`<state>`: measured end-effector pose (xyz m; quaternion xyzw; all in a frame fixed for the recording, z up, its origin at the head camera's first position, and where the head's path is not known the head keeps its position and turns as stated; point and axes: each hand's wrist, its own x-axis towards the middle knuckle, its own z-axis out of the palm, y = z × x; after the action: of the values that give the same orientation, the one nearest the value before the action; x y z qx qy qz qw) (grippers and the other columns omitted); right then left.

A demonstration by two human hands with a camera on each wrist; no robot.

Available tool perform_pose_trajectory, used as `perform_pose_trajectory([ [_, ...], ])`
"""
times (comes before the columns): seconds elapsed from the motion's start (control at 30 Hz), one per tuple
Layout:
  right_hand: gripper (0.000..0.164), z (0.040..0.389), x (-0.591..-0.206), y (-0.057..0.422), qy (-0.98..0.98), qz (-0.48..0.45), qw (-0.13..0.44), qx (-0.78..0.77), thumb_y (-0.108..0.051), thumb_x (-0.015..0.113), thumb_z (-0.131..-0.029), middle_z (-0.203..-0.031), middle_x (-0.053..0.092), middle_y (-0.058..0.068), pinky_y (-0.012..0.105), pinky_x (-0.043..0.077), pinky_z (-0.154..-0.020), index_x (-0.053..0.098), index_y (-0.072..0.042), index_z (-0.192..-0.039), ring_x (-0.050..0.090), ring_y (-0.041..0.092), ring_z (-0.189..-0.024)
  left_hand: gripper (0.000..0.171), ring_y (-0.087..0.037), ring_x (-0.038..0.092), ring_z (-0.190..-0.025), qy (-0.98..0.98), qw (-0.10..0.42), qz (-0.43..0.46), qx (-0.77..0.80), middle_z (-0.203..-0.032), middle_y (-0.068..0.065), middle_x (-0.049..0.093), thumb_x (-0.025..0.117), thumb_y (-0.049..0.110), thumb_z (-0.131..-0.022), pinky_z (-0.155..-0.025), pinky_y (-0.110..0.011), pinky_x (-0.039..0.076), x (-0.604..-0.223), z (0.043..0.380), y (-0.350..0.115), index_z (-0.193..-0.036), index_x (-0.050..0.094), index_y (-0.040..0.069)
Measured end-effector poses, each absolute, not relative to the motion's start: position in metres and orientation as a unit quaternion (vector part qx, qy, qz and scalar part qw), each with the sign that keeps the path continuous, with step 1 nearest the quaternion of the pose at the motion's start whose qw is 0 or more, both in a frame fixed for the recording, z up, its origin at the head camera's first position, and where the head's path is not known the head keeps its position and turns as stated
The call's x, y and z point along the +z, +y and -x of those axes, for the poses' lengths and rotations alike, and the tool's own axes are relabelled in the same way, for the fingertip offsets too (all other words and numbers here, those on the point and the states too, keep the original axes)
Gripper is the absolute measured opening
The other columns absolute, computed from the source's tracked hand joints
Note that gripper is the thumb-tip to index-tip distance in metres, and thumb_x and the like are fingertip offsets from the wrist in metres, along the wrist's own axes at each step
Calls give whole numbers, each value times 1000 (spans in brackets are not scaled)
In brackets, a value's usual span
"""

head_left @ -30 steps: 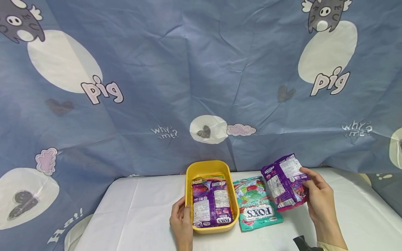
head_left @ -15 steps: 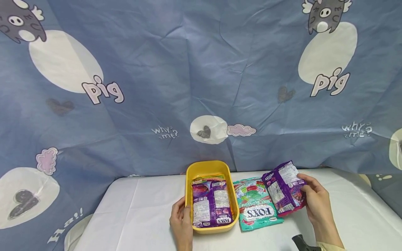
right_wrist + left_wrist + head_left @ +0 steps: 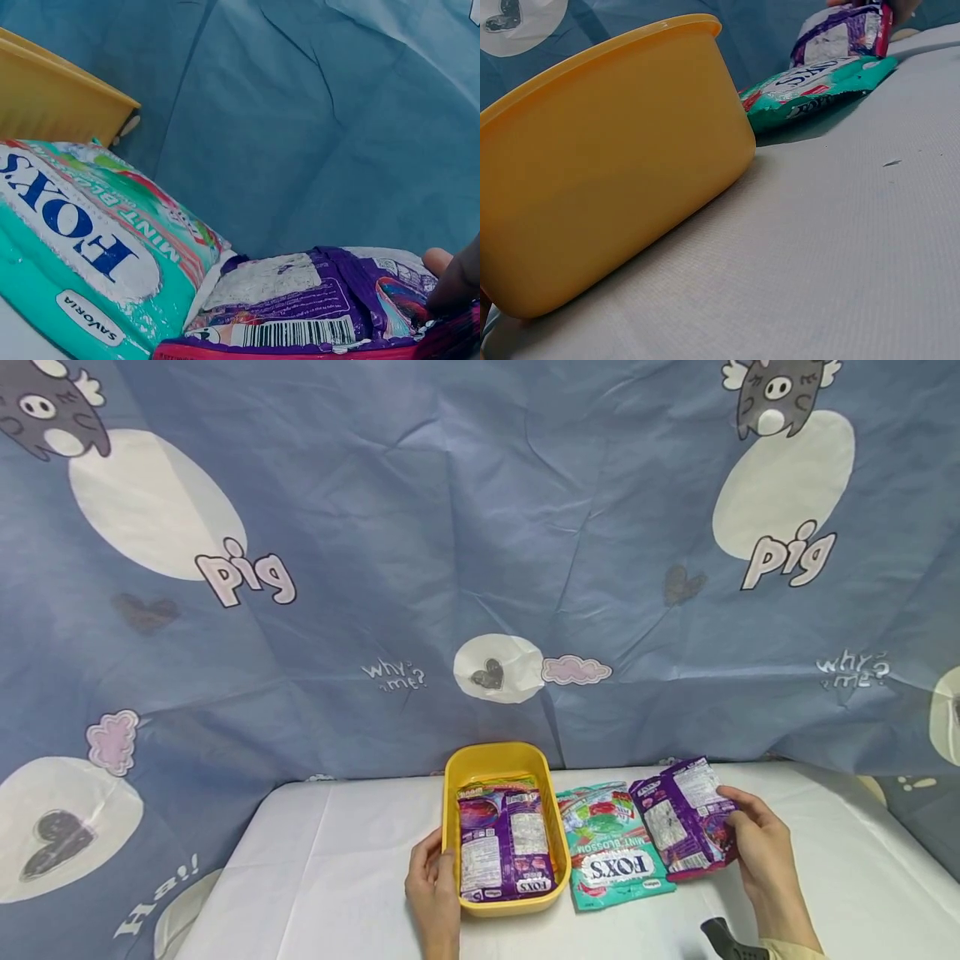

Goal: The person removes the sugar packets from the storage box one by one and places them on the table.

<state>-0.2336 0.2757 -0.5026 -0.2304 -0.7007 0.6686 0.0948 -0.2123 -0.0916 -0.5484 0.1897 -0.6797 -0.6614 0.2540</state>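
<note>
A yellow plastic tub [image 3: 508,908] stands on the white-covered table, with a purple FOX'S candy bag [image 3: 506,852] lying in it over another bright wrapper. My left hand [image 3: 435,893] grips the tub's near left side, thumb at the rim. To the right of the tub lies a teal FOX'S Mint Blossom candy bag [image 3: 611,847]. A second purple candy bag [image 3: 678,818] is pinched at its right edge by my right hand [image 3: 765,843]. It lies low beside the teal bag, its printed back with barcode facing up. The right fingertips [image 3: 450,277] show at the right wrist view's edge.
Behind the table hangs a blue cloth [image 3: 495,527] printed with pigs and hearts. A black device end [image 3: 723,937] shows by the right sleeve. White tabletop [image 3: 322,877] stretches left of the tub.
The right hand has lowered the purple candy bag, and it now lies flatter next to the teal one. The left hand and the tub have stayed in place.
</note>
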Motion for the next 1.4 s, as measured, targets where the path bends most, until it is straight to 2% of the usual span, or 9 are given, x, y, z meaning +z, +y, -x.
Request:
perform_pose_trajectory([
  [0.23,39,236,-509,279,-735,252,89,623,-6,37,-94,-108,50,-9,13,44,-72,50,-11,-130,47,0,-91,31,-13,60,-102,-681,250,-195,-660,-117,-9,63,53,3,-87,-79,-5,45,-548,213,-92,-116,63,8],
  [0.47,42,238,-523,281,-792,253,96,548,-4,35,-92,-132,48,20,19,43,-59,47,-2,-133,48,2,-79,31,-22,60,-108,-681,243,-196,-662,-118,-8,63,53,2,-87,-81,-5,44,-548,213,-93,-117,62,9],
  [0.8,41,241,-533,281,-824,249,104,498,-3,36,-91,-113,53,19,19,42,-55,51,-1,-129,48,10,-76,30,-23,60,-107,-673,254,-181,-671,-118,-11,63,54,2,-88,-81,-7,46,-545,212,-93,-116,63,8],
  [0.87,41,241,-537,281,-828,254,120,485,-1,38,-89,-118,54,21,22,46,-64,53,-2,-127,54,18,-85,30,-24,60,-107,-668,259,-171,-676,-118,-13,63,54,0,-88,-81,-7,46,-545,211,-93,-116,63,6],
  [0.97,40,238,-541,283,-821,269,160,478,-1,39,-88,-129,51,26,37,48,-82,54,-1,-125,56,35,-106,30,-24,60,-107,-664,258,-161,-683,-119,-13,62,53,0,-89,-82,-8,46,-546,209,-91,-117,62,6],
  [1.07,39,234,-547,284,-801,294,214,476,-2,40,-87,-127,53,20,36,48,-83,58,-2,-121,56,30,-106,30,-24,60,-107,-664,256,-157,-685,-119,-13,62,53,0,-89,-82,-8,46,-548,206,-89,-118,62,6],
  [1.13,37,232,-550,284,-782,307,240,486,-4,40,-88,-117,55,12,22,44,-69,60,-4,-119,54,15,-90,30,-24,60,-106,-666,255,-155,-684,-119,-13,62,54,0,-89,-82,-8,46,-549,205,-88,-118,62,6],
  [1.23,33,232,-554,280,-765,312,271,494,-5,41,-88,-101,53,-5,13,36,-58,63,-6,-113,44,2,-76,30,-25,60,-105,-666,260,-148,-683,-117,-13,63,54,1,-88,-82,-9,47,-549,205,-90,-117,62,6],
  [1.4,30,237,-554,273,-760,289,305,496,-2,41,-87,-87,51,-20,12,36,-58,65,-6,-105,46,-1,-72,29,-24,60,-105,-673,261,-138,-678,-118,-13,63,53,4,-90,-82,-8,46,-548,210,-93,-118,61,7],
])
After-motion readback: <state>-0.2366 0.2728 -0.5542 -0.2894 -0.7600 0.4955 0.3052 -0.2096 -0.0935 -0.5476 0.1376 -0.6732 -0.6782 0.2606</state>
